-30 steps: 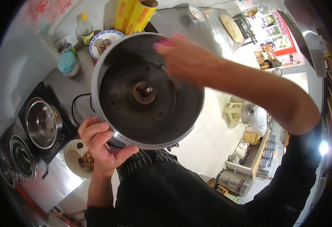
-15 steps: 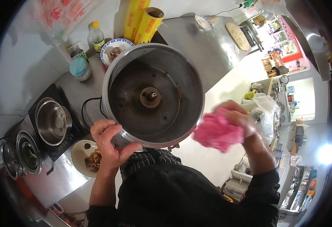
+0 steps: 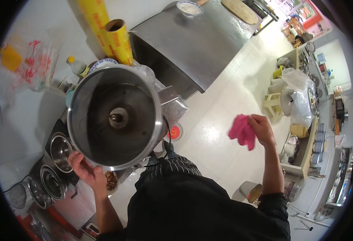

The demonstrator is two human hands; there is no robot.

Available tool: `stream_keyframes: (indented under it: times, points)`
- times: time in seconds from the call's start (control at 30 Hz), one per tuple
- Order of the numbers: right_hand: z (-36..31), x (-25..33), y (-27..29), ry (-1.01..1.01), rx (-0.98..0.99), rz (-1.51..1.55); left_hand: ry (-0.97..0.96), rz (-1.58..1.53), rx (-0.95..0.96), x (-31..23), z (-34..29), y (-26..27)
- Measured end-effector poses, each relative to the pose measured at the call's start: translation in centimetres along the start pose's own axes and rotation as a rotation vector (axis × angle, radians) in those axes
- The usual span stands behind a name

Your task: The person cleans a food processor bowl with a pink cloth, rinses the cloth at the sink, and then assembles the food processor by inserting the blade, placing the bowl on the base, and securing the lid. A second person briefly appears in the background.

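Note:
A large round metal drum (image 3: 138, 132), its inside dark and worn with a spindle hub (image 3: 118, 118) at the centre, stands before me at left. My left hand (image 3: 89, 173) grips the lower left of its rim, fingers against the outer wall and thumb close to the edge. Well out to the right, over the floor, my right hand (image 3: 262, 130) is closed on a crumpled pink cloth (image 3: 243, 131), which hangs apart from the drum.
Steel pots (image 3: 60, 152) sit left of the drum, and a bowl of brown food (image 3: 112, 181) is below it. Behind are yellow film rolls (image 3: 118, 42) and a bottle (image 3: 77, 66). A steel table (image 3: 184, 38) bears a white bowl (image 3: 189, 8). A bucket (image 3: 251, 190) stands on the floor.
My right hand has drawn the pink cloth away from the drum's rim, out to the right. The view has shifted, so the drum now appears farther left. My left hand stays at its rim.

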State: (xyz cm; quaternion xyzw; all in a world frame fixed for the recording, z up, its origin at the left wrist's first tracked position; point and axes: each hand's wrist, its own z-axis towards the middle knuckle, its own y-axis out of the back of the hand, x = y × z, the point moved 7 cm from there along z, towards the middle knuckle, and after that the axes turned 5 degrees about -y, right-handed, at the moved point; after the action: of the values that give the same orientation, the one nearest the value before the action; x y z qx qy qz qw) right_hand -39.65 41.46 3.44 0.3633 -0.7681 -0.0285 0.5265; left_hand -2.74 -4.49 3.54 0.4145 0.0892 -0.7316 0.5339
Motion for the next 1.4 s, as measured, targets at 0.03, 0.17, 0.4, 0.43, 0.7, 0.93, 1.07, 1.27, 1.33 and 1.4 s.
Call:
stream_keyframes:
  times: [0.03,0.17,0.4,0.43,0.7,0.93,1.07,1.27,1.33,1.4]
  points:
    - [0.6,0.6,-0.2,0.080,0.022,0.063,-0.018,0.038,0.011,-0.5,0.2,-0.1]
    - [4.0,5.3,-4.6,0.284,0.264,0.440,0.031,0.170,0.036,-2.8,0.7,-0.2]
    - [6.4,14.2,-22.4,1.177,0.306,-0.298,-0.013,0.595,0.051,-6.4,1.0,-2.3]
    - [6.8,13.8,-22.3,1.267,0.238,-0.190,-0.033,0.640,0.063,-6.5,1.1,-2.8]
    - [18.8,8.0,-20.5,0.283,0.302,0.279,-0.050,0.628,-0.021,-6.4,1.2,-4.0]
    - [18.1,0.8,-22.2,0.072,0.481,1.465,-0.004,0.682,-0.033,-4.9,0.8,-3.7]
    - [11.7,3.0,-33.9,0.293,0.385,0.816,0.010,0.632,-0.052,-4.5,0.9,-3.5]
    - [10.0,-1.6,-34.7,0.594,0.138,0.465,-0.061,0.793,-0.032,-5.5,1.0,-4.7]
    - [13.8,-3.3,-34.0,0.356,0.346,0.411,-0.080,0.766,-0.025,-5.5,1.0,-4.8]
    - [17.4,-2.9,-32.7,0.297,0.369,0.404,-0.101,0.766,-0.015,-5.2,0.8,-4.6]
